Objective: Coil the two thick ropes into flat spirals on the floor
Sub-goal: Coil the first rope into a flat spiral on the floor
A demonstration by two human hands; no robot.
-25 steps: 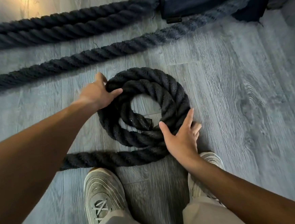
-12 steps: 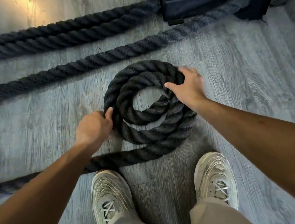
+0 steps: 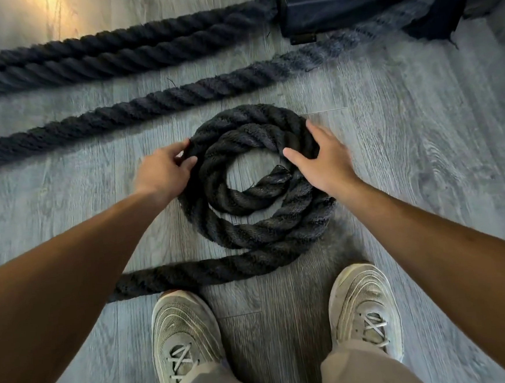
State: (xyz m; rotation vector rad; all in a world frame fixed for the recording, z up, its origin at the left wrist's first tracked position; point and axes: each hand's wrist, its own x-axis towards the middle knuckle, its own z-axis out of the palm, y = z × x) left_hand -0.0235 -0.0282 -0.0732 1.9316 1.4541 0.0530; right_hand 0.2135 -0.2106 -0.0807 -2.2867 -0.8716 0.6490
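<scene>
A thick black rope lies in a flat spiral of about two turns on the grey wood floor, its cut end in the centre. The free tail runs off to the left, just in front of my shoes. My left hand grips the outer turn at the spiral's left edge, thumb and fingers curled on it. On the spiral's right side rests my right hand, fingers spread and fairly straight over both turns. A second stretch of thick rope lies straight across the floor beyond the spiral.
Two more rope runs lie side by side at the top left and end at a black anchor block at the top right. Dark fabric hangs beside it. My two grey shoes stand just behind the spiral's tail.
My left hand slid up the spiral's left side from lower on the outer turn. My right hand shifted down along the right side. The spiral has turned a little and its cut end now points right.
</scene>
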